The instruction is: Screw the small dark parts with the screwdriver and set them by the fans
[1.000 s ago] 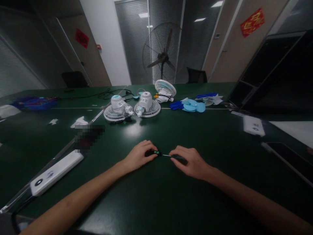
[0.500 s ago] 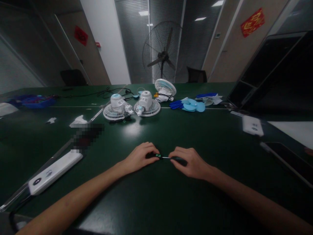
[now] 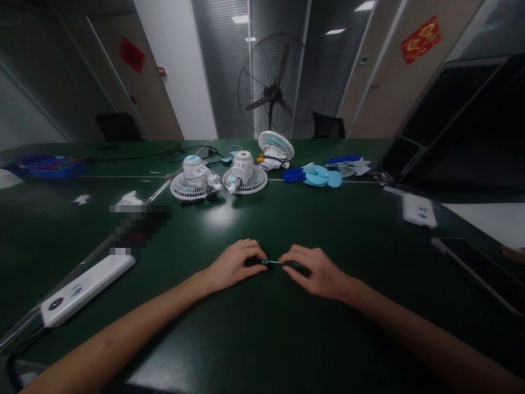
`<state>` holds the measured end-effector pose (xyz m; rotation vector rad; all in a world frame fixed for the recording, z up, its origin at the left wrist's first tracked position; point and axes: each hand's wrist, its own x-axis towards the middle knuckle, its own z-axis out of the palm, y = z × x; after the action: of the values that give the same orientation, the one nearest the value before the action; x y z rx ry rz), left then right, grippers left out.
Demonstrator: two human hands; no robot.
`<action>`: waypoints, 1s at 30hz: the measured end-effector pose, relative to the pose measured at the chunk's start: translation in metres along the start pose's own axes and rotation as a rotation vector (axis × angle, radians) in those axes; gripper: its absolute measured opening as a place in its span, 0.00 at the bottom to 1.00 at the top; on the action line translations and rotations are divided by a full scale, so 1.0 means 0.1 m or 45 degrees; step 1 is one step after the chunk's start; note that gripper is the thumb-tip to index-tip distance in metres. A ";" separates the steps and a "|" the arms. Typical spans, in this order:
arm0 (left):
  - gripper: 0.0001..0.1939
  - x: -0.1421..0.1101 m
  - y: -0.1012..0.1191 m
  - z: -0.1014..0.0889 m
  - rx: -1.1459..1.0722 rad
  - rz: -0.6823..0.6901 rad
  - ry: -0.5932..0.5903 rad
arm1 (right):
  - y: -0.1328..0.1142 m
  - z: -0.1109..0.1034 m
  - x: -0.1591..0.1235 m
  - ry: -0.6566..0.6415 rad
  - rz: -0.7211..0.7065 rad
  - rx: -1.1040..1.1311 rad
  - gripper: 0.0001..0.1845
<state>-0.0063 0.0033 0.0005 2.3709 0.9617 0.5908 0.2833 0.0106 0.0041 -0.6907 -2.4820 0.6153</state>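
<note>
Two hands: small dark part in left, screwdriver in right.

Bare was the left hand, slim-fingered, and bare too the left forearm, tapering neatly to the wrist, one small, faint spot showing partway along! Across to the right hand: also bare, the right forearm uncovered, likewise tapering.

The table has a smooth, semi-gloss top. Toward its far edge stand 3 white, plastic-looking fans. The screwdriver shows a shiny metal shaft; near the near edge, the white case looks smooth plastic.
</note>
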 end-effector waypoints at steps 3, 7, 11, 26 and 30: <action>0.10 0.01 0.01 0.00 0.010 0.008 -0.004 | -0.01 0.00 0.01 -0.013 -0.024 0.009 0.12; 0.10 0.01 0.02 0.00 0.032 0.010 -0.003 | -0.01 0.01 0.00 0.038 -0.002 -0.038 0.11; 0.10 0.01 0.04 0.00 0.053 0.020 -0.005 | -0.01 0.01 0.01 0.003 -0.003 -0.056 0.10; 0.10 0.02 0.07 -0.01 0.100 0.052 -0.024 | -0.02 0.02 0.01 -0.035 -0.044 -0.132 0.12; 0.10 -0.01 0.09 -0.01 0.115 0.098 -0.064 | -0.01 0.02 0.00 0.037 -0.034 -0.116 0.11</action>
<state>-0.0030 -0.0030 0.0069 2.4999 0.8966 0.5239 0.2817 0.0089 0.0031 -0.6947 -2.5005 0.4812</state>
